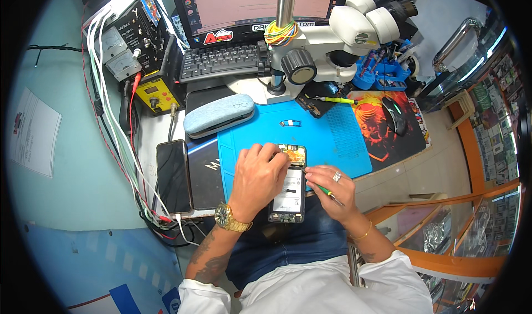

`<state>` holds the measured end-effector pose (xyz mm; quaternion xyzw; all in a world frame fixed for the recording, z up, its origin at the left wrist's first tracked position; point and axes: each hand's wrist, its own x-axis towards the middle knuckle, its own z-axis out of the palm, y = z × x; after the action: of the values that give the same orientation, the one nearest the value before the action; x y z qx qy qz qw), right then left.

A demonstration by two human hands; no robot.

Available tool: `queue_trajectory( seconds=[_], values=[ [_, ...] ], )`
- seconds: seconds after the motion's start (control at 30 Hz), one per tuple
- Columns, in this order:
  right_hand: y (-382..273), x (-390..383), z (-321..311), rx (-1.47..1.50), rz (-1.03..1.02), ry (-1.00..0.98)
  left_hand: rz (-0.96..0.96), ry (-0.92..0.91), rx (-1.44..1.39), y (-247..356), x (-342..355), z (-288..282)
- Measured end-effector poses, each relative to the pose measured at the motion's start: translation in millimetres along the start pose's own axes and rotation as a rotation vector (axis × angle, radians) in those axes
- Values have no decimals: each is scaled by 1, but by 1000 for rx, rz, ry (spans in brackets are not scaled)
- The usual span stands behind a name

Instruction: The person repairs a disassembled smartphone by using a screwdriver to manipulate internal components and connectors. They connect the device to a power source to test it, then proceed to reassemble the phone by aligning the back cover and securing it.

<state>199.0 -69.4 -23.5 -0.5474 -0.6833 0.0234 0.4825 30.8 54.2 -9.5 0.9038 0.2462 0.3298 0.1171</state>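
An opened phone (287,203) lies at the front edge of the blue repair mat (266,126), its lower end reaching past that edge. Its white-labelled battery (295,181) and, above that, the bare circuit board (297,155) show. My left hand (256,172) is closed over the phone's upper left side, fingers bent against it by the board; the thumb is hidden. In my closed right hand (334,192) is a slim screwdriver (324,190) with a green and yellow handle. Its tip points at the seam between board and battery.
A small dark part (290,123) lies on the mat. Behind stand a microscope (354,28) and keyboard (221,63). A blue-grey case (219,114) and dark phone (173,175) lie left, near a power supply (130,42) with hanging cables. A mouse (394,116) sits right.
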Motion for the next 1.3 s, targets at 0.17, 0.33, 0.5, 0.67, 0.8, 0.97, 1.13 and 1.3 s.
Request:
queue_trajectory(
  seconds=[0.17, 0.33, 0.5, 0.67, 0.8, 0.97, 1.13, 1.3],
  values=[
    [1, 9, -8, 143, 151, -58, -21, 29, -14, 2, -2, -2],
    [8, 14, -16, 299, 342, -47, 94, 34, 31, 2, 1, -8],
    [11, 35, -26, 320, 528, -212, 215, -59, 45, -5, 9, -8],
    [25, 40, -27, 443, 599, -322, 256, -153, 102, -4, 15, -9],
    [21, 48, -33, 339, 465, -389, 328, -137, 118, -3, 17, -8],
    [24, 45, -31, 338, 389, -381, 332, -166, 93, -7, 12, -8],
    [21, 50, -28, 333, 331, -400, 257, -172, 64, -9, 10, -7],
    [17, 60, -29, 216, 287, -466, 248, -159, 35, -11, 12, -7]
  ],
)
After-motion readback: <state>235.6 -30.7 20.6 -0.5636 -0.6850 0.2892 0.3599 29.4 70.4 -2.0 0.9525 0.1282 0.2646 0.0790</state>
